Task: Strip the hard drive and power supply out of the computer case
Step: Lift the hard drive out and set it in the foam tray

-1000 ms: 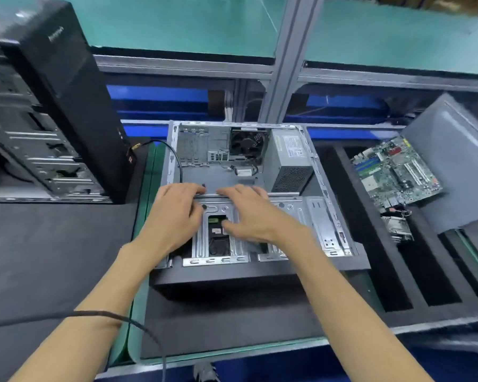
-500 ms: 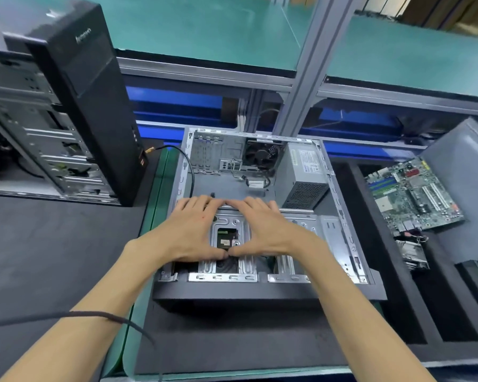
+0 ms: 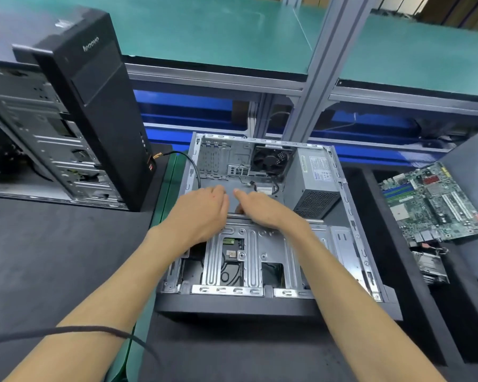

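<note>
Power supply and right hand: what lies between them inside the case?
In the head view, only bare grey case floor separates the right hand from the power supply; the fan's thin cable lies just beyond.

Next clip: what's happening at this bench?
A person is stripping an open computer case lying flat on the bench. The left hand and right hand both reach over the far edge of the drive cage; what the fingers are doing there is hidden. The power supply still sits in the far right corner, beside the fan. A motherboard already lies out to the right.
</note>
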A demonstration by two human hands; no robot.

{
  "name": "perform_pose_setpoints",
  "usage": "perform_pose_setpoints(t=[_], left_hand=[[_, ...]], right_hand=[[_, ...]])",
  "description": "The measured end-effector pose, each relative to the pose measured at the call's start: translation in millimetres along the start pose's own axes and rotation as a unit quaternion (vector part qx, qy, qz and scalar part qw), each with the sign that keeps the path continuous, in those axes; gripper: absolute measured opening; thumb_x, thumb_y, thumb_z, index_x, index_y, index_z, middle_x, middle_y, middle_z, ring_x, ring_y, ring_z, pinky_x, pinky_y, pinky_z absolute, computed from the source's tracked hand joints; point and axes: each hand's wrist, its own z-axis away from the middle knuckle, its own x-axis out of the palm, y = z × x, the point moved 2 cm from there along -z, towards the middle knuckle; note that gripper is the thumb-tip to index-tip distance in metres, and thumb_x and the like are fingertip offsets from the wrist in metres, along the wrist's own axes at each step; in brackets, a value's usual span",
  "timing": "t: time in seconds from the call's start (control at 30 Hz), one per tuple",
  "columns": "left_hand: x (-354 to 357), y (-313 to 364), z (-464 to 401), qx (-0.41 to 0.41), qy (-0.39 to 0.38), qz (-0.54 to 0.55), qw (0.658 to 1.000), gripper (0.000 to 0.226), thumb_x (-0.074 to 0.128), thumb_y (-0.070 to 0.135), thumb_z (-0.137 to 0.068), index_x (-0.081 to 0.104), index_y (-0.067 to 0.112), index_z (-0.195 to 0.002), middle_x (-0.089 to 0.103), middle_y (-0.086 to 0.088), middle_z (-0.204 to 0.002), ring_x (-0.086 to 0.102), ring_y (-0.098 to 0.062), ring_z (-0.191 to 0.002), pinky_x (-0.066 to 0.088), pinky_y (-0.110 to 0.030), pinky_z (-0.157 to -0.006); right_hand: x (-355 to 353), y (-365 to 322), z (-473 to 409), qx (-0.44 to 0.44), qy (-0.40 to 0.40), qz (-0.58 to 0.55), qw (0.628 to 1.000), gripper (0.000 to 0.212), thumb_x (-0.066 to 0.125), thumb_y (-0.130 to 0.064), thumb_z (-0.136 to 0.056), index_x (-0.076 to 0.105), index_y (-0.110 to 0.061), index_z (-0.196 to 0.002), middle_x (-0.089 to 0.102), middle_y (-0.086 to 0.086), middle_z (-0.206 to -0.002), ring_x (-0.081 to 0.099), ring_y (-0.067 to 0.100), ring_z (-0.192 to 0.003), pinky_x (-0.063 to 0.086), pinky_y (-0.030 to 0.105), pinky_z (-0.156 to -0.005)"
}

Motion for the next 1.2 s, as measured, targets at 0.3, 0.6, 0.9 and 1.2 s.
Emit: perform_pose_setpoints(t=[0.3,0.6,0.9,1.2], left_hand=[[30.4,-3.8,-31.9,0.018,-0.092,-0.024,0.995,0.045,0.019,0.037,-0.103,0.039,0.022,-0.065,0.067,-0.011,-0.087,0.055,-0.030,-0.071,0.036,-0.038,-0.066],[32.7,1.7,-27.8,0.013,0.060,-0.040,0.997,0.046,0.020,0.036,-0.099,0.035,0.020,-0.059,0.043,0.004,-0.050,0.036,-0.022,-0.044,0.016,-0.029,-0.045],[31.4,0.8,-27.3,-0.044,0.065,-0.010,0.997,0.041,0.033,0.037,-0.096,0.052,0.020,-0.063,0.053,0.002,-0.057,0.053,-0.026,-0.054,0.030,-0.032,-0.046],[33.1,0.9,-27.3,-0.064,0.109,0.024,0.992,0.049,0.024,0.037,-0.106,0.050,0.020,-0.069,0.068,-0.008,-0.073,0.061,-0.031,-0.067,0.037,-0.035,-0.057]], right_hand=[[4.0,8.0,7.7,0.000,0.227,-0.018,0.974,0.067,0.017,-0.052,-0.102,0.050,-0.013,-0.059,0.060,0.008,-0.065,0.060,0.029,-0.071,0.048,0.041,-0.077],[5.2,12.3,13.4,-0.029,0.285,-0.029,0.958,0.064,0.024,-0.049,-0.103,0.059,-0.014,-0.062,0.063,-0.001,-0.061,0.058,0.016,-0.063,0.040,0.036,-0.067],[1.1,-6.9,67.3,-0.139,0.272,-0.024,0.952,0.037,0.055,-0.045,-0.098,0.057,-0.024,-0.129,0.061,-0.009,-0.117,0.052,0.009,-0.114,0.047,0.034,-0.097],[25.6,-14.1,94.2,-0.129,0.047,0.166,0.976,0.149,0.084,-0.052,-0.072,-0.040,-0.020,-0.148,0.007,0.012,-0.166,0.004,0.022,-0.154,-0.002,0.047,-0.126]])
